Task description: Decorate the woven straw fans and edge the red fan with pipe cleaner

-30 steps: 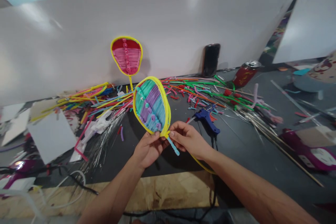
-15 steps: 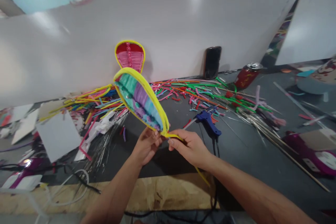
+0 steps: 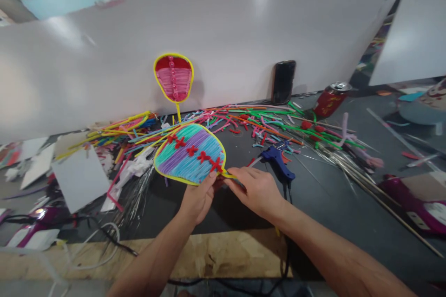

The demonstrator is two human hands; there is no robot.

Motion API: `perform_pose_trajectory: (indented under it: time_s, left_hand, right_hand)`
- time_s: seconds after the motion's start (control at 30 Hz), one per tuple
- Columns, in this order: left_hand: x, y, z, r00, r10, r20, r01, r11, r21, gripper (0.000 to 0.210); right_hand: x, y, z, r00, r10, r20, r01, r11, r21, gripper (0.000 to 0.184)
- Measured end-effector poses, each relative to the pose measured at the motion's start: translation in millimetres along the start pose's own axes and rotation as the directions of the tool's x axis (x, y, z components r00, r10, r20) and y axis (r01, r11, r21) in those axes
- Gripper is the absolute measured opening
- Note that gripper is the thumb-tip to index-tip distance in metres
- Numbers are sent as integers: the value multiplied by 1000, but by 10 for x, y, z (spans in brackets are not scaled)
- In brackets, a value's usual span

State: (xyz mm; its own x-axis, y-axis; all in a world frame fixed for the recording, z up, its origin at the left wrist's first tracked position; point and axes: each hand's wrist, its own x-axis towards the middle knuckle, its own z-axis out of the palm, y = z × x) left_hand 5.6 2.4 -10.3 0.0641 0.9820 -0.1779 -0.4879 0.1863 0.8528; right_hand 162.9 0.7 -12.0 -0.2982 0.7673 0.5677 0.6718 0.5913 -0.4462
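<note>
Between my hands is a pipe-cleaner fan (image 3: 184, 160) with green, purple and blue stripes, a yellow rim and a row of red knotted shapes across its face. My left hand (image 3: 202, 195) pinches its lower right edge, thumb on the front. My right hand (image 3: 259, 192) is closed on the yellow pipe-cleaner stem (image 3: 229, 175) where it leaves the rim; part of the stem is hidden by the fingers. Behind it, a pink and red fan (image 3: 173, 79) with a yellow rim and handle leans upright against the white board.
Many coloured pipe cleaners (image 3: 265, 123) lie along the white board (image 3: 223, 41). A blue glue gun (image 3: 278, 162) rests right of my hands. Farther back stand a phone (image 3: 283, 81) and a red can (image 3: 331, 100). White card (image 3: 80, 178) and bare wires (image 3: 135, 195) lie left.
The striped fan has turned and tipped down, so its face with the red shapes now shows instead of its back. The pink fan behind is uncovered. Both hands keep their hold.
</note>
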Motion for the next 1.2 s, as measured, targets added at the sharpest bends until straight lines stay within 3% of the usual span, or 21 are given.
perform_pose_trajectory:
  time_s: [0.13, 0.23, 0.33, 0.67, 1.0, 1.2]
  left_hand:
    - [10, 26, -10, 999, -44, 21, 45, 999, -22, 27]
    - [3, 21, -27, 998, -58, 36, 59, 998, -13, 26]
    - [2, 5, -42, 997, -64, 35, 64, 998, -4, 26]
    - [24, 21, -33, 999, -26, -47, 24, 999, -37, 40]
    - [17, -8, -31, 997, -25, -67, 22, 999, -50, 46]
    - [17, 18, -33, 999, -31, -43, 28, 996, -80, 49]
  right_hand:
    - [26, -17, -54, 994, 87, 59, -98, 971, 216, 28]
    - [33, -11, -43, 986, 151, 73, -168, 892, 419, 20]
    - [28, -3, -4, 981, 179, 79, -194, 842, 503, 14]
    - [-19, -6, 28, 994, 62, 89, -93, 914, 394, 21]
    - [20, 26, -33, 976, -77, 205, 23, 967, 253, 23]
    - [-28, 27, 27, 993, -54, 108, 19, 954, 300, 27]
